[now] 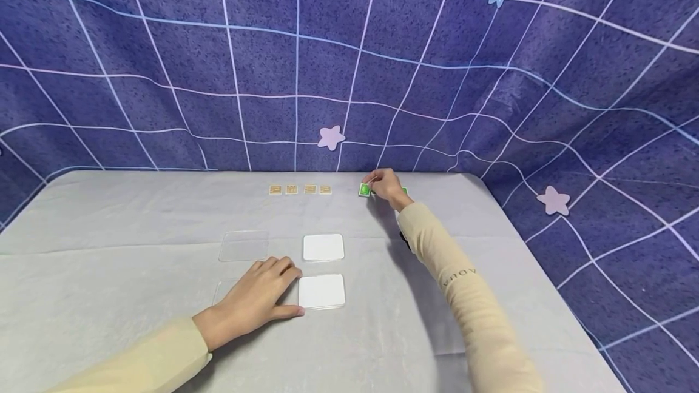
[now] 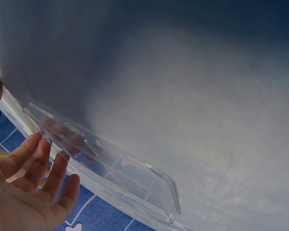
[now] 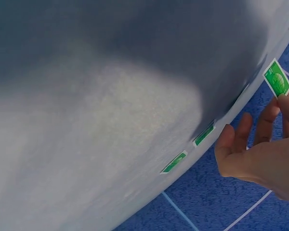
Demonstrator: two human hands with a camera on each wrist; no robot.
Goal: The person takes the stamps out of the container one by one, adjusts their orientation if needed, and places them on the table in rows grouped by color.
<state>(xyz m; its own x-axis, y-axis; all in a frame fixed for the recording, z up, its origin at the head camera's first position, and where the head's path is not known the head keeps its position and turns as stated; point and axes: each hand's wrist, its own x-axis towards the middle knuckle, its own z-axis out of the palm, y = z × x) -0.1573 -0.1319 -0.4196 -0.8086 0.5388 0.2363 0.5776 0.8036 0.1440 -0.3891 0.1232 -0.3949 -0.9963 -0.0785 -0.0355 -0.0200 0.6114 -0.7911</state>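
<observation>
My right hand (image 1: 385, 185) pinches a green postage stamp (image 3: 278, 79) between thumb and fingertip at the table's far edge, raised off the cloth in the right wrist view. More green stamps (image 3: 203, 134) lie flat beside that hand, partly covered by it in the head view. My left hand (image 1: 259, 293) rests on the table with relaxed, spread fingers. Its thumb and forefinger touch the left corners of the nearer white rectangular case (image 1: 322, 292). A clear plastic case (image 2: 120, 166) lies by the left fingers; in the head view the hand partly hides it.
Several tan stamps (image 1: 292, 189) form a row near the back edge. A second white case (image 1: 323, 247) lies behind the nearer one, with another clear case (image 1: 244, 245) to its left. A dark object (image 1: 405, 240) is mostly hidden by the right sleeve. A blue curtain (image 1: 262, 77) hangs behind.
</observation>
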